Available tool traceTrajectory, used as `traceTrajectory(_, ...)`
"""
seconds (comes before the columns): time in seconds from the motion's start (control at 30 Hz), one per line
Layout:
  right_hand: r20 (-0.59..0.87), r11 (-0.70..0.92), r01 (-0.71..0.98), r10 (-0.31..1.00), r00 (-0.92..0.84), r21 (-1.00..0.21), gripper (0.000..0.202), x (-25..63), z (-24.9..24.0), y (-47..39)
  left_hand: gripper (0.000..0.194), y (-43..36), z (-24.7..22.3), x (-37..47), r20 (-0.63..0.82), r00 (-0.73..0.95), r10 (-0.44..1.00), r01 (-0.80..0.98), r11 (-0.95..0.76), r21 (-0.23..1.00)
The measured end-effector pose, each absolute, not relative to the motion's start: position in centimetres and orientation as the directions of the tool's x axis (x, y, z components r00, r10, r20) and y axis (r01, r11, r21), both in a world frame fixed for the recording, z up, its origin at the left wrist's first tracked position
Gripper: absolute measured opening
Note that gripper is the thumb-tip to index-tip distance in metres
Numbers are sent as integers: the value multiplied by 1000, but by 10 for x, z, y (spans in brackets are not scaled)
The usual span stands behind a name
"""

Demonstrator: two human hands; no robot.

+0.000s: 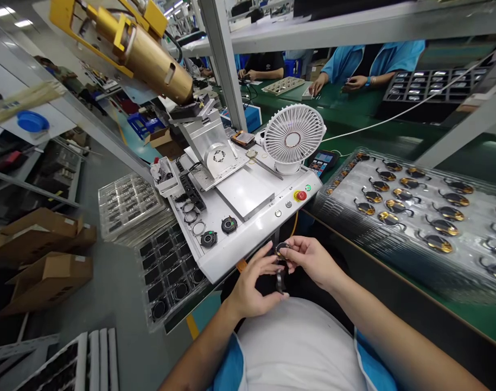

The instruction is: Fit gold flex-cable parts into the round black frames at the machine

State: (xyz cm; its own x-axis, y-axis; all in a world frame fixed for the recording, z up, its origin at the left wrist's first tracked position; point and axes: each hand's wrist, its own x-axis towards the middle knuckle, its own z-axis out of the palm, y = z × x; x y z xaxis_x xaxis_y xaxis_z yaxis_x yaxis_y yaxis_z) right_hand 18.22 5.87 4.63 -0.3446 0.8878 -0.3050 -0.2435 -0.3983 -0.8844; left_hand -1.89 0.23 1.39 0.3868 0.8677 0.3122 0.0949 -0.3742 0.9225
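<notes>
Green desk point(471, 317) on the right, bearing a broad clear tray point(421, 203) of dark round parts with gold patches and thin curved tails. White machine base point(260, 222) straight ahead, fan point(293, 134) upright on its far right. Lower tray point(146, 304) to the left, dark squares and round pieces in its pockets. Two round black cases near the base's left front edge, one point(229, 224) just beside the other point(208, 239); thin rings point(198, 228) close by.

Left hand point(250, 285): fingers spread in a loose curve, thumb and a lower finger closed on a curved dark piece; upper fingertips near the right hand's work. Right hand point(313, 260): thumb and forefinger pinched on a small round part. Both held in front of the body, just off the base's near edge.

Curved dark piece point(280, 281): judged light and fairly stiff, perhaps slick on its smooth outside. Best taken by opposite edges, thumb below, fingers above. Looks dark grey to black with a dull shine, standing roughly on edge; full outline hidden by the fingers.

Small round part point(282, 248): probably very light, its face likely easy to mark. Rim hold, gentle pinch, seems wisest. Dark, with a thin paler edge; finer detail too small to tell.
</notes>
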Motion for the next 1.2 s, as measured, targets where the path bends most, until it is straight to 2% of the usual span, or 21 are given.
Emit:
traceTrajectory(0.1, -312, -417, -209, 862, -399, -885, 44, 183, 50, 52, 57, 6, 12, -18, 283, 218, 934, -191, -243, 951)
traceTrajectory(0.17, -353, -463, -182, 830, -431, -867, 42, 181, 54, 46, 48, 9, 10, -16, 259, 164, 952, -308, -200, 930)
traceTrajectory(0.27, -413, -546, -214, 790, -452, -810, 43, 172, 61, 37, 50, 11, 5, -12, 226, 116, 967, -388, -165, 907)
traceTrajectory(0.33, -406, -543, -266, 806, -430, -797, 44, 164, 67, 32, 52, 10, 2, -9, 199, 114, 973, -413, -136, 900)
traceTrajectory(0.43, -361, -473, -297, 860, -362, -829, 42, 155, 72, 26, 53, 6, -2, -9, 202, 104, 974, -425, -140, 894)
traceTrajectory(0.7, -281, -354, -238, 914, -292, -904, 35, 145, 79, 23, 59, 0, -10, -17, 193, 32, 981, -336, -171, 926)
traceTrajectory(1.0, -294, -365, -223, 909, -296, -904, 32, 146, 78, 24, 57, 3, -5, -18, 262, 77, 962, -327, -224, 918)
traceTrajectory(1.2, -333, -441, -339, 882, -333, -831, 42, 143, 73, 26, 59, 3, -8, -16, 179, 9, 984, -289, -169, 942)
